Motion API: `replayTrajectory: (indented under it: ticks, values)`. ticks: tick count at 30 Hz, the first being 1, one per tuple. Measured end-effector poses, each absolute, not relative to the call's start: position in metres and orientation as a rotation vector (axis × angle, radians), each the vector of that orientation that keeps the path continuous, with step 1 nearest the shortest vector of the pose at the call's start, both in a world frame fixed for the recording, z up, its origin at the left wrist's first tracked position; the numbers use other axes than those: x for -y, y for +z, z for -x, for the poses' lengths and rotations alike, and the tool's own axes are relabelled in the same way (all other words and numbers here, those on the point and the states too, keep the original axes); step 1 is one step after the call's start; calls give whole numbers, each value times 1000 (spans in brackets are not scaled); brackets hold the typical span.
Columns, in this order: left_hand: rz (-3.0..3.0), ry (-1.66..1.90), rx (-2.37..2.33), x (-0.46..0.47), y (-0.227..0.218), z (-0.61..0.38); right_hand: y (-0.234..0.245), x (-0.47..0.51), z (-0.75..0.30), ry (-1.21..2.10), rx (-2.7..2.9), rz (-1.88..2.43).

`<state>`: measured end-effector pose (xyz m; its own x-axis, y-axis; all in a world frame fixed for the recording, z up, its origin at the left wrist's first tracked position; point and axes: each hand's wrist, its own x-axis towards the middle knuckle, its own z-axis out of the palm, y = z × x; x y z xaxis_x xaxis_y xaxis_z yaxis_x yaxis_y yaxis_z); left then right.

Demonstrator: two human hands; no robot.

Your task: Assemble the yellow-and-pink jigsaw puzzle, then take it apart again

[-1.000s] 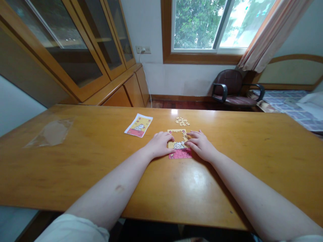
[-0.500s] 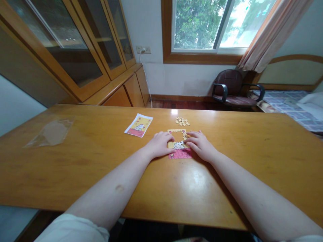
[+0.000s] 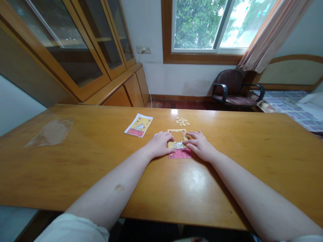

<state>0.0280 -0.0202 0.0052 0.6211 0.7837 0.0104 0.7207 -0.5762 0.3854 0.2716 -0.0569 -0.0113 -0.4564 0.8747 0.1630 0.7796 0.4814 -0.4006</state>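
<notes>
A jigsaw puzzle [image 3: 179,153] lies flat on the table, pink along its near side, with a white cartoon animal in the middle and a yellow border around an open gap. My left hand [image 3: 161,144] rests on its left edge, fingers and thumb apart. On the right edge lies my right hand [image 3: 199,144], its fingers stretched over the puzzle and the fingertips touching pieces beside the gap. Any piece under those fingertips is too small to make out. Just beyond sits a small pile of loose puzzle pieces [image 3: 182,121], plain side up.
A printed picture sheet [image 3: 138,125] with the same design lies left of the puzzle. Farther left is a clear plastic bag [image 3: 51,132] on the wooden table [image 3: 101,164]. Past the table stand an office chair [image 3: 229,87] and a glass-door cabinet [image 3: 101,43].
My right hand's fingers have shifted slightly to the left over the puzzle pieces by the gap. The left hand stays in place.
</notes>
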Motion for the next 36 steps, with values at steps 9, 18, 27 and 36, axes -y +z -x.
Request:
replayTrajectory:
  ticks: [9,18,27,36]
  values:
    - [-2500,248,-1210,21,7,-29,-13,57,-271,402,2395,1377]
    - [-2491,441,-1345,11,15,-14,-11,58,-271,439,2402,1374]
    - [-2622,190,-1438,9,21,-7,-10,57,-271,450,2379,1343]
    - [-2631,6,-1471,15,30,-5,-10,57,-270,460,2382,1350]
